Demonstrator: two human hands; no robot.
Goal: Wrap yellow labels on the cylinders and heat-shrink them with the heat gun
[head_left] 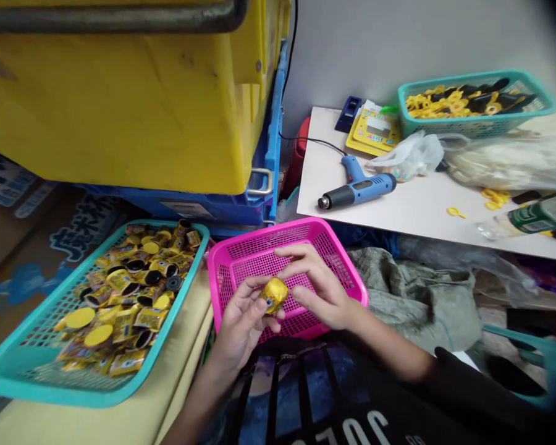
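Observation:
My left hand [244, 318] holds a small yellow bottle [274, 295] between thumb and fingers, its rounded yellow end turned up. Just right of the bottle, my right hand [317, 285] is spread with its fingers apart and nothing in them. Both hands are above a pink mesh basket [359, 287], whose visible floor holds nothing. To the left, a teal basket [192, 287] contains many small yellow wrapped bottles [123, 281], some with yellow or black ends.
A white table [426, 213] at the right bears a blue heat gun [364, 190], yellow cards [375, 131], plastic bags and a teal basket [472, 127] of yellow and black parts. A large yellow bin [120, 111] stands at the upper left. Grey sacking [408, 296] lies below the table.

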